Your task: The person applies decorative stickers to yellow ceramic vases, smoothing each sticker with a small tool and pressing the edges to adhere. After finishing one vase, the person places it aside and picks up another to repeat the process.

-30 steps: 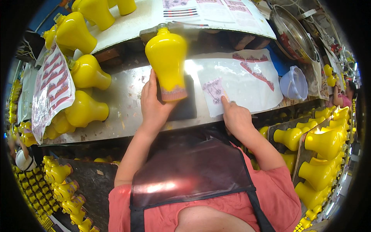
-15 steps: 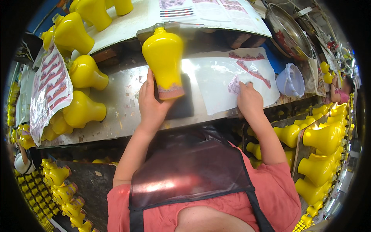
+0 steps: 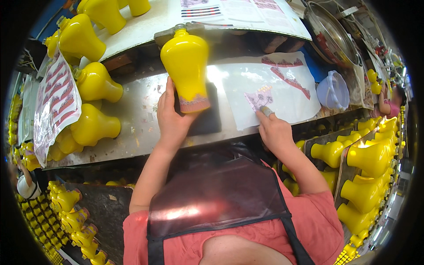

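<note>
Coral short-sleeved shirt, dark (perhaps translucent) apron, bare forearms

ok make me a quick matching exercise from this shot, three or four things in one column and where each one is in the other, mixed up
Things:
1. yellow vase
2. decal piece
3. clear plastic cup
4. dark mat

Places:
A. lying under the base of the vase on the metal bench
B. under the fingertips of the right hand, on the white backing sheet
C. at the right end of the bench, beyond the sheet
D. gripped near its base by the left hand

Pairs: 1-D, 2-B, 3-C, 4-A
</note>
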`<move>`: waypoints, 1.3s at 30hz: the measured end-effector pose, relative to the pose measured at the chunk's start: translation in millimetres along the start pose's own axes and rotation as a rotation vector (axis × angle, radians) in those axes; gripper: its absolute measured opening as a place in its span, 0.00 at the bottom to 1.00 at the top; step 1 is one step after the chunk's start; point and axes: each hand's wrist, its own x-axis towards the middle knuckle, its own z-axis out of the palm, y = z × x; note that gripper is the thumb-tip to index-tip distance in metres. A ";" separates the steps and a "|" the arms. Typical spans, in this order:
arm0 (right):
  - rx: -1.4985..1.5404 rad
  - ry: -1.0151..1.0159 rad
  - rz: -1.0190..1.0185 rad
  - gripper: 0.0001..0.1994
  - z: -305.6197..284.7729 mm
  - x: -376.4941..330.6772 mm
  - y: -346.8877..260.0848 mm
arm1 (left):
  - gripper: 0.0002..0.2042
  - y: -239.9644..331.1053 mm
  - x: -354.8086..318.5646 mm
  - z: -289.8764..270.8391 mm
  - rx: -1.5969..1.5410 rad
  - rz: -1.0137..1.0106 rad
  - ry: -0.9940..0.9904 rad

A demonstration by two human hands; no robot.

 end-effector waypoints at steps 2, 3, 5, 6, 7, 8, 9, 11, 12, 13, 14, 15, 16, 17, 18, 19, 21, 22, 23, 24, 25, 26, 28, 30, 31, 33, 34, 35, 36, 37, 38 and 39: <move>-0.003 0.009 0.074 0.23 10.9 9.9 -1.7 | 0.51 -0.3 0.0 -0.2 -0.001 -0.009 -0.003; -0.002 0.036 0.089 0.23 15.0 13.4 -1.5 | 0.51 -0.3 -0.2 -0.2 -0.002 -0.011 -0.005; -0.031 0.028 0.094 0.23 18.8 16.3 1.0 | 0.51 -0.7 -0.6 -0.1 -0.013 -0.021 -0.011; -0.043 0.037 0.083 0.23 18.1 15.8 3.5 | 0.51 -1.2 -0.8 -0.1 -0.022 -0.027 -0.014; -0.074 -0.031 0.067 0.24 15.0 12.4 6.1 | 0.51 -1.8 -0.9 -0.5 -0.031 -0.035 -0.018; -0.107 -0.100 0.053 0.25 9.9 6.7 9.3 | 0.52 -2.7 -0.8 -0.6 -0.025 -0.035 -0.018; -0.150 -0.197 0.050 0.26 4.3 1.3 12.1 | 0.52 -3.5 -1.1 -0.2 -0.023 -0.037 -0.019; -0.212 -0.236 0.114 0.25 -6.6 -8.4 15.8 | 0.52 -4.6 -1.9 0.6 -0.032 -0.043 -0.017; -0.250 -0.281 0.164 0.25 -10.0 -10.9 16.0 | 0.52 -4.8 -1.9 1.0 -0.040 -0.045 -0.014; -0.226 -0.272 0.200 0.27 -13.6 -13.7 15.9 | 0.52 -4.6 -1.8 0.9 -0.047 -0.047 -0.014; -0.186 -0.247 0.184 0.29 -14.1 -14.1 14.6 | 0.52 -4.1 -1.6 0.7 -0.060 -0.052 -0.013; -0.162 -0.221 0.179 0.30 -13.6 -14.2 13.3 | 0.51 -3.3 -0.8 0.3 -0.073 -0.056 -0.013; -0.123 -0.162 0.150 0.32 -11.0 -13.8 11.8 | 0.51 -2.5 0.5 0.0 -0.086 -0.059 -0.010; -0.143 -0.185 0.182 0.33 -7.4 -13.7 11.2 | 0.51 -1.4 1.8 -0.5 -0.070 -0.028 -0.007; -0.146 -0.179 0.187 0.35 -3.1 -15.2 11.0 | 0.51 -0.1 2.6 -1.1 -0.052 -0.001 -0.001; -0.127 -0.118 0.140 0.36 2.7 -16.8 11.2 | 0.51 1.0 3.2 -2.8 -0.027 0.023 0.011; -0.182 -0.131 0.142 0.36 12.2 -26.6 16.0 | 0.51 3.8 3.4 -2.8 -0.033 0.000 0.012; -0.216 -0.138 0.145 0.36 16.0 -33.0 20.3 | 0.51 4.9 3.0 -2.9 -0.033 -0.015 0.015; -0.260 -0.041 0.097 0.33 19.8 -39.4 24.4 | 0.50 5.3 3.3 -3.1 -0.021 0.014 0.022; -0.301 0.070 0.031 0.28 22.7 -44.4 30.0 | 0.50 5.3 3.0 -3.7 -0.003 0.012 0.031; -0.311 0.137 -0.025 0.25 23.4 -49.9 36.0 | 0.50 5.2 2.3 -3.9 0.012 0.004 0.030; -0.348 0.143 -0.045 0.22 23.7 -53.4 41.5 | 0.50 4.8 1.7 -4.3 0.025 -0.002 0.026; -0.317 0.147 -0.109 0.19 18.8 -55.4 52.3 | 0.50 3.3 1.1 -5.3 0.007 -0.009 0.016; -0.224 0.150 -0.133 0.17 9.4 -50.9 57.1 | 0.51 1.3 1.1 -6.3 -0.001 -0.006 0.002; -0.140 0.162 -0.131 0.16 3.2 -45.2 57.3 | 0.51 0.5 1.6 -6.0 -0.003 0.003 0.003; 0.042 0.164 -0.093 0.11 -11.7 -30.6 52.8 | 0.52 -0.9 2.7 -5.7 -0.006 0.017 0.000; 0.240 0.049 0.074 0.10 -20.3 -21.4 48.8 | 0.52 -1.3 3.1 -5.5 -0.004 0.029 0.010; 0.435 -0.045 0.242 0.09 -29.3 -12.5 43.3 | 0.52 -1.5 3.7 -5.7 -0.004 0.040 0.014; 0.640 -0.146 0.418 0.09 -38.6 -2.6 37.8 | 0.52 -1.4 4.1 -5.8 -0.005 0.045 0.014; 0.792 -0.187 0.436 0.12 -47.3 10.1 33.5 | 0.51 -0.6 3.8 -6.2 0.013 0.058 0.020; 0.910 -0.247 0.453 0.12 -59.2 21.6 31.4 | 0.51 0.2 3.7 -6.7 0.030 0.065 0.023; 0.950 -0.253 0.486 0.12 -64.2 35.2 27.0 | 0.51 1.1 3.8 -7.1 0.047 0.074 0.026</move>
